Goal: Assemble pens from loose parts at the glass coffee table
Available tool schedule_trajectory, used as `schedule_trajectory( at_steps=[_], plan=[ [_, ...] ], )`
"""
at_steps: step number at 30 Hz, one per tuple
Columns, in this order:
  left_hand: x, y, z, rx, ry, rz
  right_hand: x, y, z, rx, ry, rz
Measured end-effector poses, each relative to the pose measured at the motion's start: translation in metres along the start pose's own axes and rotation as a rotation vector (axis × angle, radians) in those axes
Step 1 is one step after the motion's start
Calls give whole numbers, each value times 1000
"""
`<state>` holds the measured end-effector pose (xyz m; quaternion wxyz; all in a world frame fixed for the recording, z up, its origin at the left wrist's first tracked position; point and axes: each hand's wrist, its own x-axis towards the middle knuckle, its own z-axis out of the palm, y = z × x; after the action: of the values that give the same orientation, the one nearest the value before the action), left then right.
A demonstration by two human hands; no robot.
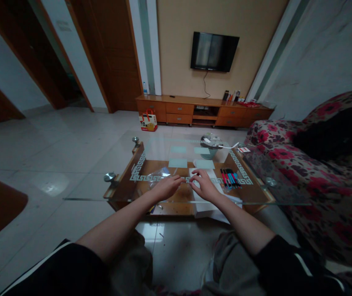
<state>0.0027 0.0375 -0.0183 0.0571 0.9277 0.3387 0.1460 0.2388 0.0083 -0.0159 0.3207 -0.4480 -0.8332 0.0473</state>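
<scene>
Resting on glass table (102, 181): left hand (166, 187), right hand (205, 185), fingers curled, fingertips nearly meeting; grip unclear.

Both hands rest on the near part of a glass tabletop (95, 181), fingertips almost meeting over something too small to make out. The left hand (165, 188) lies just beside a crumpled clear plastic bag (159, 175), to its far left. The right hand (205, 186) rests on a white sheet of paper (208, 205). A row of pens (230, 178), red, blue and black, lies just right of it.
</scene>
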Motion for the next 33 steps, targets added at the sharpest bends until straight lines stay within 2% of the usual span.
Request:
schedule_trajectory(
  at_steps=[12,18,25,33],
  plan=[
    [0,-1,-3,60,-43,-47,0,2,-2,-2,1,5],
    [0,-5,-1,110,-29,-184,1,15,-12,-190,43,96],
    [-1,-6,-2,109,-40,-206,2,16,-5,-361,-128,72],
    [-4,-7,-3,85,-30,-187,4,20,3,-462,-136,62]
  ],
)
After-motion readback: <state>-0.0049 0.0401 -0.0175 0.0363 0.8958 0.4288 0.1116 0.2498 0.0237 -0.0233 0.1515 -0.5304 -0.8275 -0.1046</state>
